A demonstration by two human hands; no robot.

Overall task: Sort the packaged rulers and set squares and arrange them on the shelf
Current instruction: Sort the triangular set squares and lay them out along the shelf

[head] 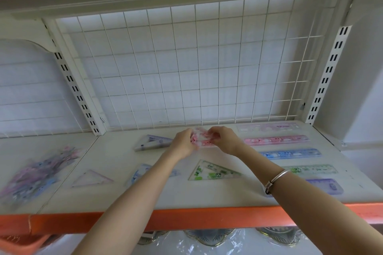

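**Pink pack held over the shelf**

Past the orange lip (186, 218), two forearms reach in. The left hand (183, 142) and right hand (222, 138) both pinch a pink pack (204, 138) at mid-frame, low over the shelf (116, 155). It looks like the placing step, and the next move needs a matching spot. Rulers (275, 140) line the right, set squares (213, 172) fill the centre, and a pile (35, 176) lies lower left.

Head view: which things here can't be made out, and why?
All in the head view.
Blurred: the pink packet, also covered by the left hand and right hand; ruler or set square, cannot tell.
Blurred: the pile of packets at far left; no count possible.
Hidden: part of the blue packet, behind the left forearm.
Hidden: one end of the purple ruler, behind the right forearm.
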